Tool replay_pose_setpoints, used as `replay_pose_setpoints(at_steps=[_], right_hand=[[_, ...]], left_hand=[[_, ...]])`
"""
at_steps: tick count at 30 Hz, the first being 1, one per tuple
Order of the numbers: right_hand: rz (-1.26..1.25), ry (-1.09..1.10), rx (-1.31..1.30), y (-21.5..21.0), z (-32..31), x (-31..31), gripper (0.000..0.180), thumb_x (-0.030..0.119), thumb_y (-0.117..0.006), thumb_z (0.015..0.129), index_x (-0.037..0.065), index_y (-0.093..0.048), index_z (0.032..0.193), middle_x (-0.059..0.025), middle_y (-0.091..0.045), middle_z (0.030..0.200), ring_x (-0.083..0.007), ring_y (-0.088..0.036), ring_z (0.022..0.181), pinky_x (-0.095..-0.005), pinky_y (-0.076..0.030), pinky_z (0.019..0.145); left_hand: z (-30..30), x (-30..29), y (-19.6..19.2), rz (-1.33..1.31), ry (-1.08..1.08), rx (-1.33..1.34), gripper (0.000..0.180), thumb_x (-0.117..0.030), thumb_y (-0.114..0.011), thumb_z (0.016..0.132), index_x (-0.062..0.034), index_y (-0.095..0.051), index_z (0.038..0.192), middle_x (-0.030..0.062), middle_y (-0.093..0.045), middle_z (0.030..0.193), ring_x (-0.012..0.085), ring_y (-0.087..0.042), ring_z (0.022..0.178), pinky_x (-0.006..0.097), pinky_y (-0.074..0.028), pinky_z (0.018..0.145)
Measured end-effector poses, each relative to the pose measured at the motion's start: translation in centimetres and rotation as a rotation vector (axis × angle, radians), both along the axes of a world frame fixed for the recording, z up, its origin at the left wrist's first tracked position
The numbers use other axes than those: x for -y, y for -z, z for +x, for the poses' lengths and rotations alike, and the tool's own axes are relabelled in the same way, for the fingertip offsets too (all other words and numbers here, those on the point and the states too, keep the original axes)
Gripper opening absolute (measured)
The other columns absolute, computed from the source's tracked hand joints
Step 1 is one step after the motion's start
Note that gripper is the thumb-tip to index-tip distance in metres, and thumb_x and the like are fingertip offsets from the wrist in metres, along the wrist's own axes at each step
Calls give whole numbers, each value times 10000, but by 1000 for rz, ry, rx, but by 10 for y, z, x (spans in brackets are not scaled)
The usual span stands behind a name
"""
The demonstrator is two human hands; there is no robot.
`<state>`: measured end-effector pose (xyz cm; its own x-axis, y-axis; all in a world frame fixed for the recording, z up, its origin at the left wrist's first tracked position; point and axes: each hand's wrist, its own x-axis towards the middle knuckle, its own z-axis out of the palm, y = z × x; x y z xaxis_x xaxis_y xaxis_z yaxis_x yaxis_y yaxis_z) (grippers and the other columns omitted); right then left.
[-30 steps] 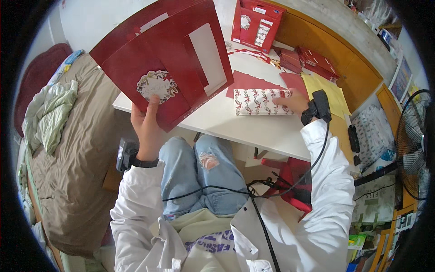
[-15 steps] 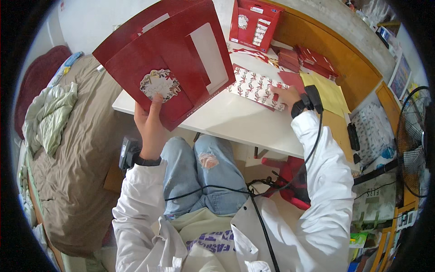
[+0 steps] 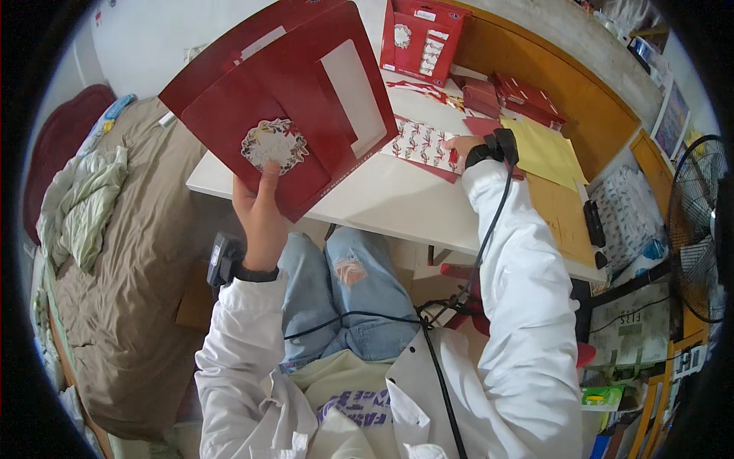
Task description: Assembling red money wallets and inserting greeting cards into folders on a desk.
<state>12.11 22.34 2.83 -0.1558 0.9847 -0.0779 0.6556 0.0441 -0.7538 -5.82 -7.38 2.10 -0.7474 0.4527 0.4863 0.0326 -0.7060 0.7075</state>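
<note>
folder (image 3: 289, 105) up, card (image 3: 419, 145) seemingly not yet lifted

left hand (image 3: 260, 218), nine o'clock: thumb and fingers gripping the folder, tilted at eleven and already off the table (image 3: 367, 195); the card is at one; right hand (image 3: 468, 145), between one and two: fingers apparently closed on the card's right end, tips partly hidden; yellow paper (image 3: 544, 149), two o'clock.

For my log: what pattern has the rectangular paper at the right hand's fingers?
The paper has red and dark sprigs on white, in head view.

purple lettering (image 3: 375, 407): cream shirt (image 3: 340, 373) | white print (image 3: 342, 178): red folder (image 3: 294, 99) | label (image 3: 424, 14): red box (image 3: 417, 47)
</note>
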Motion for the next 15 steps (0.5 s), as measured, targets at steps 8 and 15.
replay_pose_setpoints(at_steps=[8,15], right_hand=[[59,-149,-316,-4,24,-19,580,110,-757,620,-64,-490,1105,-186,-591,1016,-227,-580,913,-308,-457,797],[810,-713,-26,-129,52,16,580,14,-662,647,58,-469,1192,-136,-607,1017,-257,-605,905,-352,-478,796]], left_hand=[[-8,1,6,-6,-38,-23,354,-115,-560,884,-25,-447,1207,87,-546,1157,185,-541,1025,322,-450,876],[-6,1,-2,-1,-9,-33,351,-123,-549,891,-19,-443,1209,89,-542,1160,184,-544,1024,326,-454,878]])
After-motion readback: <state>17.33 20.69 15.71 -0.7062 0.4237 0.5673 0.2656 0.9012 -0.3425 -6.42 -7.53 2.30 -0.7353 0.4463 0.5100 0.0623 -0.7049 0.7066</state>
